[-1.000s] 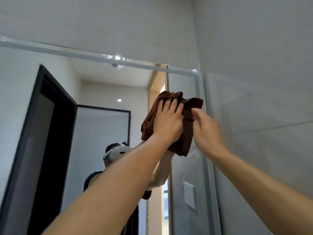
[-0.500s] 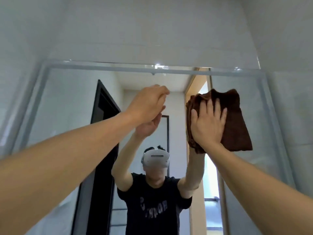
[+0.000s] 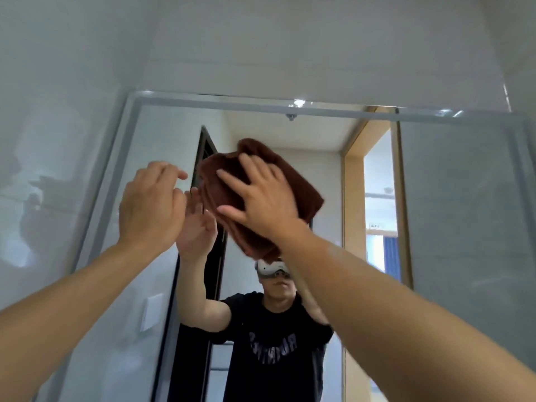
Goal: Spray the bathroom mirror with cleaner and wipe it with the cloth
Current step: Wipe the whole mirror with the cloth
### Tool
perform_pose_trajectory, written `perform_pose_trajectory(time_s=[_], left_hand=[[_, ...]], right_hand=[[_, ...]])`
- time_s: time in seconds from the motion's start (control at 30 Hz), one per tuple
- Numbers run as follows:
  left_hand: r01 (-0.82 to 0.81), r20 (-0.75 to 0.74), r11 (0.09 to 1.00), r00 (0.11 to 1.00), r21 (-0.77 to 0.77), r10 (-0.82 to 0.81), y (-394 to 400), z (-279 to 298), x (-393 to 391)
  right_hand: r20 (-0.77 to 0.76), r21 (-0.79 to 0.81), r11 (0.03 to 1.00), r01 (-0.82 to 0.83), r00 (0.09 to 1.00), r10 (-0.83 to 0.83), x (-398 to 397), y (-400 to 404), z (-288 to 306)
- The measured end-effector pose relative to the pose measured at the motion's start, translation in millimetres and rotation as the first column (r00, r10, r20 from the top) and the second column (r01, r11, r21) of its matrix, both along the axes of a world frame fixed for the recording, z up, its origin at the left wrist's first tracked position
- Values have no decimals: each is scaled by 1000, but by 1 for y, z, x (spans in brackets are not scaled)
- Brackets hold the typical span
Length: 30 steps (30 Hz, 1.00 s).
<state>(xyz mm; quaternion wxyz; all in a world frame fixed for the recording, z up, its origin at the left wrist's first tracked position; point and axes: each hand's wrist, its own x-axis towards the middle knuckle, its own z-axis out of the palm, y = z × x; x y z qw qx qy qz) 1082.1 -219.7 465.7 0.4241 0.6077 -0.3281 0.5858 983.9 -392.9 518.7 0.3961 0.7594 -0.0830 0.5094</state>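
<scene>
Pressing flat, the right hand (image 3: 261, 198) is spreading its fingers across the brown cloth (image 3: 301, 187), pinning the cloth against the upper middle of the mirror (image 3: 464, 213) so the whole pad is rubbing glass. The left hand (image 3: 150, 204) is hovering just beside it, loosely curled, grasping nothing, likely ready to steady the cloth.

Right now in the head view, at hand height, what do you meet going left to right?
Tiled wall → mirror's left frame edge → left hand, empty, fingers loosely curled → right hand pressed flat on the brown cloth → reflected doorway → mirror, its bare right part.
</scene>
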Motion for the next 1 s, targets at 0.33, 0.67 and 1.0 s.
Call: perform_pose_trajectory(time_s=[0.33,0.67,1.0], left_hand=[[88,150,995,984,53,-95,-60,5,-38],[-88,-158,996,983,27,91,6,-58,18],[-116,-213,988,967,103,136,79,-111,22]], right_hand=[[399,227,974,-3,912,-91,-99,-105,17],[134,-7,997,-80,988,80,22,-4,-60],[-170,-107,989,-102,982,82,52,25,-144]])
